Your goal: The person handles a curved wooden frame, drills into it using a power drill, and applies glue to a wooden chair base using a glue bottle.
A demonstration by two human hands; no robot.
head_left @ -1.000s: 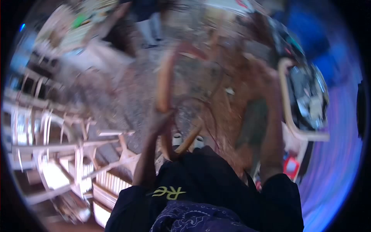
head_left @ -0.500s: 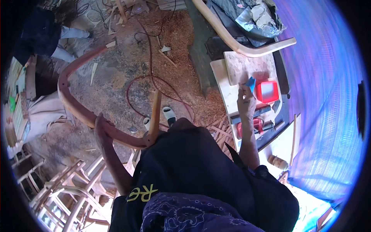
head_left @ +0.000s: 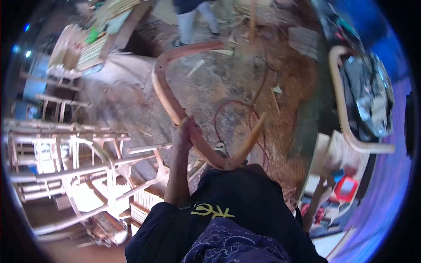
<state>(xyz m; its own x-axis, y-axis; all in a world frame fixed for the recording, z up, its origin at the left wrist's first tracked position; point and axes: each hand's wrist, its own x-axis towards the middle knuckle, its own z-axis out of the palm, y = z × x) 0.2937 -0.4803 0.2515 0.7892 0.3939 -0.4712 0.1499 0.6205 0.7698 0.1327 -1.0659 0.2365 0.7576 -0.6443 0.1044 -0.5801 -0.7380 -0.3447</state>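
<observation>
My left hand (head_left: 188,131) is wrapped around a curved wooden chair rail (head_left: 164,90), a bent U-like piece with small dark holes. Its near bend lies against my body, and the far end points out over the floor. At the right edge of the view, my right hand (head_left: 323,186) is closed on a small blue piece (head_left: 338,175), whose exact kind is too blurred to tell. Right beside that hand sits a red square container (head_left: 346,189) with pale contents, on the workbench board (head_left: 313,162).
Wooden chair frames (head_left: 87,168) crowd the left. Another curved rail (head_left: 340,96) lies beside a crumpled silvery sheet (head_left: 370,101) at right. A co-worker's legs (head_left: 186,28) show at the far side. A red hose (head_left: 217,116) loops over the sawdust-strewn floor.
My view has swung left, so the chair frames show more and the bench has shifted to the lower right. My left hand still grips the rail; my right hand still has the blue piece.
</observation>
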